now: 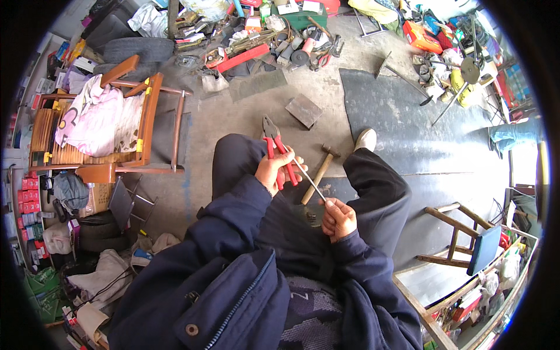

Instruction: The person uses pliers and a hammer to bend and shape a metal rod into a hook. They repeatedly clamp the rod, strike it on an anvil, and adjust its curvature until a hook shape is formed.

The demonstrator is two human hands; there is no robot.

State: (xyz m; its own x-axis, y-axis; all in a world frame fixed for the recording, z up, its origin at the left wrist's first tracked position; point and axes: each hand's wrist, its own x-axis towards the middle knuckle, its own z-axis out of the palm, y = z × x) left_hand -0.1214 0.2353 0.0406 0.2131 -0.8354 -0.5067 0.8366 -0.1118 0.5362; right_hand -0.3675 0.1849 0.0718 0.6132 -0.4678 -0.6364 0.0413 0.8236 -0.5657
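My left hand (269, 172) is closed round red-handled pliers (270, 131), whose metal head points away from me. A thin metal rod (310, 182) slants from among the fingers of that hand down to my right hand (338, 220), which grips its lower end with curled fingers. A hammer (326, 156) with a wooden handle lies on the floor between my legs, under the rod in this view. A little farther forward, a square metal block (303, 109) rests on the floor.
A wooden folding chair (147, 116) with pink cloth is at left, near tires (137, 49). Piled tools (300, 56) lie ahead. At right are a rubber mat (379, 105), another person's leg (510, 137), a wooden stool (483, 248) and cluttered shelving (475, 294).
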